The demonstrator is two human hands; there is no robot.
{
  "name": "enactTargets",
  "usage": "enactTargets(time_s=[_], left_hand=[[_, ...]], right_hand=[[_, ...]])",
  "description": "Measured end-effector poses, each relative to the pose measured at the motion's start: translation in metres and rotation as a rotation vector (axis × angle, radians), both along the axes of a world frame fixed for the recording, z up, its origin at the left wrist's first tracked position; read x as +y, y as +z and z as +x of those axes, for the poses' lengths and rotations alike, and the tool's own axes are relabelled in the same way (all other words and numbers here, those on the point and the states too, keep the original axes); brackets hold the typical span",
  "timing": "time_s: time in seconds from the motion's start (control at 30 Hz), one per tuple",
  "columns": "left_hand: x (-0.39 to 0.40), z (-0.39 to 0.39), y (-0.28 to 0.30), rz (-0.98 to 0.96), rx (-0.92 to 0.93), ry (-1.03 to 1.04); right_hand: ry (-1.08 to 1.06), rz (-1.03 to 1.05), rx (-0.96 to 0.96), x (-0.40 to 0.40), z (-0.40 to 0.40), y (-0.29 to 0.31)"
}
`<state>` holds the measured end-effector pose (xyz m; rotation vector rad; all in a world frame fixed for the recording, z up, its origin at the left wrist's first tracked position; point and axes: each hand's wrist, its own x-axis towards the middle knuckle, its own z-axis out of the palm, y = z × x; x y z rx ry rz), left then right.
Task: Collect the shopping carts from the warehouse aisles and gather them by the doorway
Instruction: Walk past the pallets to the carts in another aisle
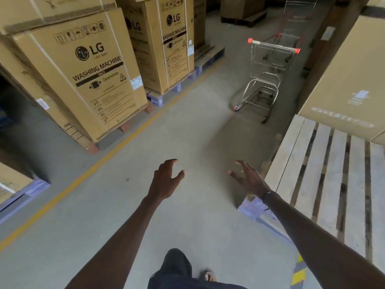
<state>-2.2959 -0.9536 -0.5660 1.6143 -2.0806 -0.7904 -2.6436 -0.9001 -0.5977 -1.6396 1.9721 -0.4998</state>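
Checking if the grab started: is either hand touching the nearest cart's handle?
Apart. The head view shows bare floor between both hands, left hand and right hand, and the cart handle.

Grey concrete warehouse floor (187, 130) with a painted yellow line (116, 146).
On it we see a chrome wire shopping cart with red handle caps (268, 76), pallets bearing tan cardboard washing-machine boxes (87, 80), a bare wooden slatted pallet (325, 176), and possibly a second cart (279, 41) behind.

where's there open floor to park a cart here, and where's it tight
Bare concrete runs between the yellow floor line and the wooden pallet, ahead of the left hand and right hand, both empty. It is tight farther on: the nearest shopping cart stands beside the right-hand carton, more carts behind it.
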Motion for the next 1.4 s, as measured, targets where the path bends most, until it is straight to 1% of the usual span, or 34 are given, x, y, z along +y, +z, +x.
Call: enactTargets(time_s=[0.17,0.33,0.57,0.77,0.9,1.0,1.13,1.23,1.3,1.4], left_hand=[[-0.139,-0.013,-0.015,-0.002,0.011,-0.024],[-0.289,-0.025,-0.029,0.009,0.019,-0.105],[-0.497,-0.085,0.002,0.005,0.023,-0.269],[-0.623,-0.165,0.018,-0.010,0.061,-0.404],[-0.699,-0.220,0.005,-0.015,0.051,-0.457],[-0.758,-0.263,-0.002,-0.010,0.053,-0.465],[-0.836,-0.326,-0.005,0.015,0.008,-0.481],[-0.894,-0.385,0.004,-0.001,-0.014,-0.503],[-0.928,-0.425,0.012,-0.011,0.010,-0.495],[-0.970,-0.481,0.021,-0.032,0.030,-0.522]], right_hand=[[0.007,0.032,0.029,-0.117,-0.012,-0.013],[-0.086,0.036,0.036,-0.237,-0.031,-0.024],[-0.267,0.007,0.035,-0.382,-0.061,0.009],[-0.358,0.000,0.018,-0.476,-0.102,0.012],[-0.400,0.011,0.003,-0.541,-0.147,-0.001],[-0.445,0.018,-0.010,-0.597,-0.193,-0.009],[-0.486,0.029,-0.009,-0.671,-0.265,-0.008],[-0.484,0.005,0.010,-0.724,-0.321,0.009],[-0.501,-0.001,0.028,-0.757,-0.358,0.029],[-0.537,-0.068,0.051,-0.797,-0.405,0.053]])
